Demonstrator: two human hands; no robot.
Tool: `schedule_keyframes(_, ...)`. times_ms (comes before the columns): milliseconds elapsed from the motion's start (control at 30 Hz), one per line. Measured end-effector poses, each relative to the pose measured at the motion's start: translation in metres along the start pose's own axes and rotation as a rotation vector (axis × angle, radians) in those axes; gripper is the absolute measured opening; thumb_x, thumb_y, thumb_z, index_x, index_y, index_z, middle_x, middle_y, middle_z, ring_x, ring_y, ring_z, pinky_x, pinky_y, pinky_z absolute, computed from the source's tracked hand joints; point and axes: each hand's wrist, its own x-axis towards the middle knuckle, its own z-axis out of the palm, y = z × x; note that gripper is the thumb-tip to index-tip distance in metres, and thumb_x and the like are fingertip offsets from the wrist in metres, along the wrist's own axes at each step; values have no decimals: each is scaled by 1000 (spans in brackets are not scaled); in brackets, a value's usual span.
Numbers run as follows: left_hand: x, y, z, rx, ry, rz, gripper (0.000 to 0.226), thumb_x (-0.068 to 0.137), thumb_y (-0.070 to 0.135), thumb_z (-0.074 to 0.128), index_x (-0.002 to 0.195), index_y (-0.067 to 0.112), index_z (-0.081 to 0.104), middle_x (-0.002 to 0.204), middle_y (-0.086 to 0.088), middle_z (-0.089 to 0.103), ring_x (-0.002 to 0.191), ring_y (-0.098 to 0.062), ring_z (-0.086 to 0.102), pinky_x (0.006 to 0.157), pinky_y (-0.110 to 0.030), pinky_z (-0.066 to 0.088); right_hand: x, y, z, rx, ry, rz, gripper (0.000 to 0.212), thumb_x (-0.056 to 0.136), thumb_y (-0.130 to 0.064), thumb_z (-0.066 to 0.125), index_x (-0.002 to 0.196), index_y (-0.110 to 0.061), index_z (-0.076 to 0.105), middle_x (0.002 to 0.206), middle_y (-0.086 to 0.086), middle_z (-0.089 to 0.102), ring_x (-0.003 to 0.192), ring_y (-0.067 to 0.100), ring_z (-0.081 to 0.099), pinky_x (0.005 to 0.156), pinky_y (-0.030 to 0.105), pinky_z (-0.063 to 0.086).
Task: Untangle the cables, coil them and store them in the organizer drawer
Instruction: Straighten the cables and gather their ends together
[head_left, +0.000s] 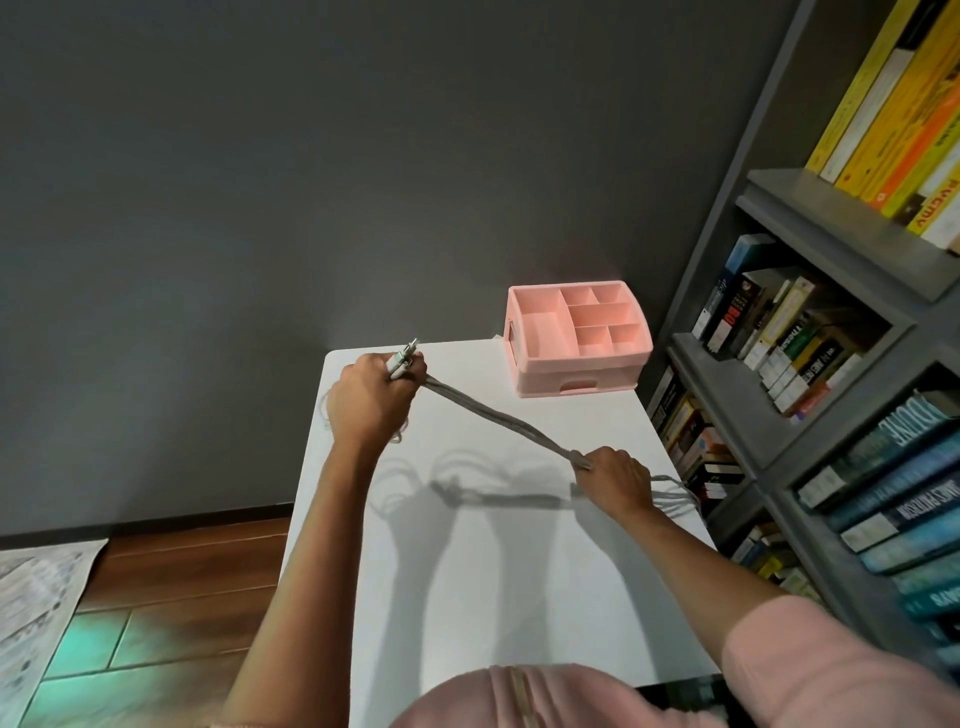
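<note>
A bundle of grey cables (498, 418) is stretched taut above the white table (519, 582) between my two hands. My left hand (371, 397) grips one end, and the cables' white plugs (404, 358) stick out above its fingers. My right hand (613, 478) grips the bundle lower and to the right; loose cable strands (675, 496) trail out behind it past the table's right edge. The pink organizer (576, 338) stands at the table's far right corner, with open compartments on top and its drawer (576, 384) closed in front.
A grey bookshelf (810, 322) packed with books runs close along the table's right side. A dark wall stands behind the table. To the left lie wooden floor (171, 597) and a patterned rug (36, 597). My pink clothing (519, 699) shows at the bottom edge.
</note>
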Motion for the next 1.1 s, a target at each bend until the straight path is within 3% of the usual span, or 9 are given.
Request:
schedule_keyframes(100,2,-11,4,47,7,-21,37,91,34,49,61,13,50,53,-4,44,60,-32,49,62,-30,33,0,3,-6,33,3,45,46,97,-41,42,96,-2,66,106,20,67,104,40,60,84,39,46)
schedule_keyframes(233,6,-46,18,160,0,-24,34,92,36,48,68,13,56,68,-10,53,77,-39,57,62,-32,35,5,0,-25,8,57,21,45,96,-40,42,95,-5,70,101,20,68,99,40,62,80,37,48)
schedule_keyframes(500,4,-103,51,203,-307,-109,32,89,38,52,71,15,65,78,-8,70,83,-31,66,65,-31,44,11,-24,-83,-1,107,-132,27,90,-23,49,93,-10,73,102,17,70,99,38,62,77,33,47)
schedule_keyframes(633,3,-89,58,298,-213,-136,45,94,49,44,99,10,66,100,-18,66,96,-39,61,72,-34,42,9,-30,-93,-20,53,-155,25,80,-13,54,96,-18,72,106,8,71,102,32,62,79,30,48)
schedule_keyframes(733,5,-55,64,86,-163,-70,42,93,50,46,115,20,66,106,-18,67,102,-39,60,80,-37,47,13,-34,-92,-46,35,-180,35,72,-18,53,102,-25,70,107,-1,72,100,27,65,83,33,53)
schedule_keyframes(833,5,-8,76,-210,-280,157,39,87,52,50,113,28,67,109,-2,71,108,-23,62,89,-36,50,16,-42,-91,-63,58,-238,33,72,-20,54,99,-21,72,102,2,73,94,28,66,81,33,54)
schedule_keyframes(933,-4,34,85,-462,-385,233,35,94,43,51,110,19,69,99,4,70,94,-9,62,85,-31,48,17,-57,-97,-60,98,-281,28,78,-21,54,97,-19,74,97,9,72,90,31,65,75,31,49)
schedule_keyframes(1033,-16,51,87,-642,-563,195,33,99,35,43,111,15,67,91,5,68,58,7,55,54,-13,42,17,-68,-106,-57,130,-282,26,83,-29,55,99,-18,72,98,13,69,91,34,63,72,30,44)
schedule_keyframes(1100,-20,50,88,-622,-613,135,35,100,38,39,106,14,65,81,-2,67,39,2,41,39,-14,30,17,-70,-110,-61,146,-263,27,84,-32,56,98,-16,72,98,12,68,91,34,63,72,31,44)
